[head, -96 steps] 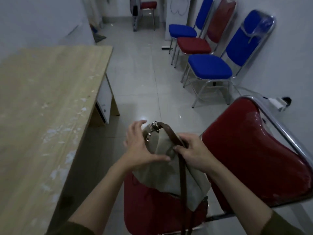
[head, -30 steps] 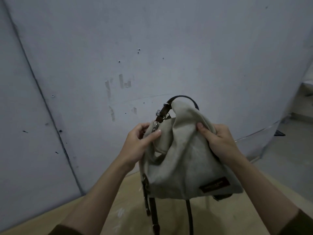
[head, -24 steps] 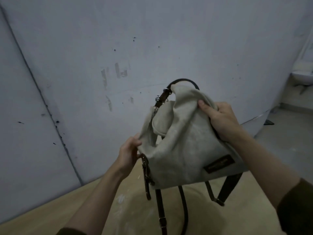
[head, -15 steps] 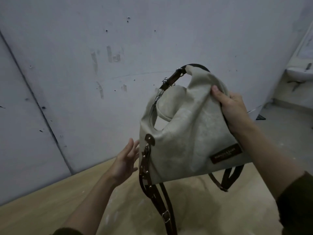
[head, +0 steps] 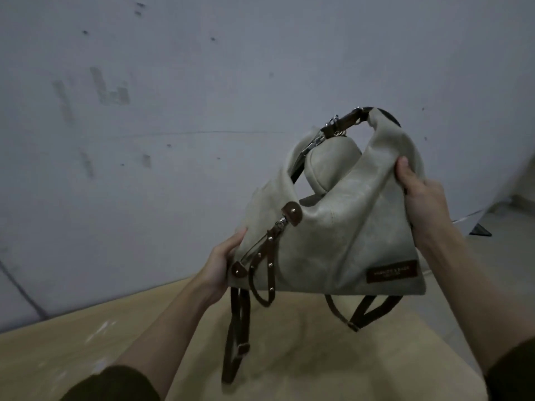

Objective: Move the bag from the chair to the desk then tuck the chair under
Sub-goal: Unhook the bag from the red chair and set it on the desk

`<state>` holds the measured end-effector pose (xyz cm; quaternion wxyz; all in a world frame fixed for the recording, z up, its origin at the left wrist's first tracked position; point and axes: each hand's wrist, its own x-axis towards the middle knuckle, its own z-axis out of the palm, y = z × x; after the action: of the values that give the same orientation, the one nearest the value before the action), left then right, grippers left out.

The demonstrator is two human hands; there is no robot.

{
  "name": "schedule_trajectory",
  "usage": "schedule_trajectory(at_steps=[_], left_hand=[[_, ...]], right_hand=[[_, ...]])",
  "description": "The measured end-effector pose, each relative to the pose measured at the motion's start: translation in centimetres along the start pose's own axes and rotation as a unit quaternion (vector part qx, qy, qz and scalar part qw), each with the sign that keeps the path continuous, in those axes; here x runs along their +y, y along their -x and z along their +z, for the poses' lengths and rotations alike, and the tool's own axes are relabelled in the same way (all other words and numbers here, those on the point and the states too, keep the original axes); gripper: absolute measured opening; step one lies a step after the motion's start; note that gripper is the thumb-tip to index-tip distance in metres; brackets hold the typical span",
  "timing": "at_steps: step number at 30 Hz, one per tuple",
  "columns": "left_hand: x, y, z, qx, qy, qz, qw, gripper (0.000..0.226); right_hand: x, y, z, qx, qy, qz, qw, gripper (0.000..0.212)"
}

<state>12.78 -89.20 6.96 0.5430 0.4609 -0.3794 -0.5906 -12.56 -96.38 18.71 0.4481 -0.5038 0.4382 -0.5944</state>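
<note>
The bag (head: 333,227), pale beige canvas with dark brown leather trim, hangs in the air above the table (head: 86,351), near its right end and close to the far edge where the wood meets the grey wall (head: 173,111). Both hands carry it. The right hand (head: 422,198) has its grip closed on a gathered fold of canvas high on the bag's right side, thumb pressed on the front. The left hand (head: 223,261) grips the lower left corner, fingers wrapped behind the fabric and thumb on the near side. The bag sits tilted, its top handle (head: 347,123) (brown, with a metal clasp) leaning up and to the right. A brown label (head: 392,272) shows at the lower right of the front panel; its lettering is too small to read. Dark straps (head: 236,337) dangle from the base toward the tabletop, one long strap on the left and a looped one (head: 363,314) on the right; whether their ends touch the wood cannot be told.
</note>
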Motion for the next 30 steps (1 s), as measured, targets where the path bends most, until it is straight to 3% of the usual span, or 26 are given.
schedule_trajectory(at_steps=[6,12,20,26,30], left_hand=[[0.3,-10.0,10.1,-0.010,0.074,0.007,0.997,0.035],[-0.6,-17.7,15.0,0.041,0.097,0.019,0.994,0.067],[-7.3,-19.7,9.1,0.145,0.083,-0.076,0.983,0.083],[-11.3,-16.6,2.9,0.216,0.066,-0.123,0.966,0.039],[-13.2,-14.8,-0.5,0.280,-0.011,-0.162,0.946,0.059]], right_hand=[[-0.5,-9.1,-7.2,0.050,0.103,-0.059,0.992,0.033],[0.7,-15.0,-11.1,0.095,0.097,-0.107,0.985,0.036],[10.7,-19.0,-6.1,0.022,0.100,-0.027,0.994,0.043],[18.9,-19.1,0.7,-0.068,0.117,0.054,0.989,0.046],[23.6,-18.2,2.8,-0.124,0.146,0.120,0.974,0.042]])
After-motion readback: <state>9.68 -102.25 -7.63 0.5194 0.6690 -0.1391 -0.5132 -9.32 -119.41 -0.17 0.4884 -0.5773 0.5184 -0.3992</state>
